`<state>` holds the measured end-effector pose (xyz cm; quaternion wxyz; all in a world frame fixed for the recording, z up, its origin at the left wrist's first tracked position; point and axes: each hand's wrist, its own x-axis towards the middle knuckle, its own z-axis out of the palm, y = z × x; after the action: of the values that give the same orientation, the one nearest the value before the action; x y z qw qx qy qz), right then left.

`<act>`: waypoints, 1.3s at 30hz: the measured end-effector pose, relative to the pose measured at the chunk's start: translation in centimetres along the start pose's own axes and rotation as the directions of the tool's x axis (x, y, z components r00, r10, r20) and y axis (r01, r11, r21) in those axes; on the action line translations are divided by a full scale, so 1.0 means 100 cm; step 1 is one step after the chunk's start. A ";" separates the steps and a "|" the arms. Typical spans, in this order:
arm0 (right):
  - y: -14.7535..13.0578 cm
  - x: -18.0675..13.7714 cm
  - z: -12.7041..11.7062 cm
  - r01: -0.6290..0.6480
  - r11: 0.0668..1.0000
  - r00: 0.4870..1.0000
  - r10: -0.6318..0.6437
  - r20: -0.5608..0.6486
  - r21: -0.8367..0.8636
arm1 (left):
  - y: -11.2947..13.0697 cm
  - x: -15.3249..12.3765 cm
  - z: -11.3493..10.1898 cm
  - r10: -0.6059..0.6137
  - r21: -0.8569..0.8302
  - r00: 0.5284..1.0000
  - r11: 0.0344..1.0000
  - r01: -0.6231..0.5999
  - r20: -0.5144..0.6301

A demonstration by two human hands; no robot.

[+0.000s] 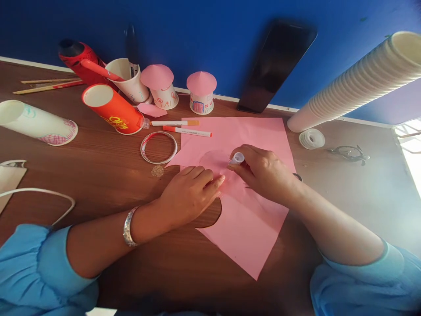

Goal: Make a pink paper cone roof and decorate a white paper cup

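Pink paper (245, 228) with a curved cut-out on its left edge lies on the table under both hands. A round pink paper piece (213, 158) rests on top of it. My left hand (189, 193) lies on the pink paper, its fingers stretched out and pressing down near the round piece. Pinched between the thumb and fingers of my right hand (263, 171) is a small white tube (237, 158), its round end facing up. The tube's lower end is hidden by my fingers, just above the round piece. Something dark partly shows beside my right wrist.
Two decorated paper cups with pink cone roofs (201, 83) stand along the blue wall. Left are a red cup (113, 109), a white cup (39, 123), markers (187, 131) and a tape roll (158, 147). A phone (276, 66) leans behind; stacked cups (358, 83) rise right.
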<state>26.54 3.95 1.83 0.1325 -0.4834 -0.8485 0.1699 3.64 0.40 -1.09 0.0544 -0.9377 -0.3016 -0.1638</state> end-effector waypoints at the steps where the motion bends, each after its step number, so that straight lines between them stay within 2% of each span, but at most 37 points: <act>1: 0.000 0.000 0.000 -0.001 1.000 1.000 0.001 -0.007 0.003 | 0.000 0.000 0.000 0.004 0.002 1.000 1.000 -0.004 -0.004; 7: 0.004 -0.001 0.000 -0.003 1.000 0.998 0.002 -0.059 -0.007 | 0.000 0.001 -0.001 0.008 0.014 1.000 1.000 -0.008 -0.016; 13: 0.004 -0.005 -0.008 -0.010 1.000 0.975 0.015 -0.223 0.021 | 0.000 0.002 -0.002 0.016 0.013 1.000 1.000 -0.015 -0.018; 19: -0.004 -0.005 0.001 0.048 0.992 0.995 -0.037 -0.097 0.120 | 0.000 0.002 -0.002 0.004 -0.011 1.000 1.000 -0.005 -0.015; 26: -0.012 -0.002 0.003 0.026 0.999 0.998 -0.028 0.061 0.024 | 0.001 0.000 -0.001 -0.007 -0.013 1.000 1.000 0.007 -0.021; 30: -0.008 0.001 0.002 0.009 0.998 0.999 -0.006 0.051 -0.056 | 0.001 0.001 -0.001 0.004 0.007 1.000 1.000 -0.004 -0.004; 33: -0.002 0.000 -0.004 -0.038 0.995 0.999 0.035 -0.032 -0.094 | 0.001 0.001 0.000 0.020 0.019 1.000 1.000 -0.020 0.004; 36: 0.003 -0.006 -0.018 -0.104 0.994 0.971 0.107 -0.212 0.026 | 0.000 0.001 -0.001 0.029 0.028 1.000 0.999 -0.029 0.001; 38: 0.008 -0.014 -0.028 -0.157 0.955 0.920 0.234 -0.315 0.252 | 0.000 0.001 -0.002 0.020 0.029 1.000 0.999 -0.021 0.011; 39: 0.011 -0.019 -0.032 -0.181 0.901 0.896 0.316 -0.311 0.395 | 0.000 0.001 -0.002 0.016 0.027 1.000 1.000 -0.016 0.014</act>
<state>29.61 3.29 4.16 0.3509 -0.5805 -0.6934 0.2431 3.61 0.39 -0.85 0.0664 -0.9403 -0.2968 -0.1528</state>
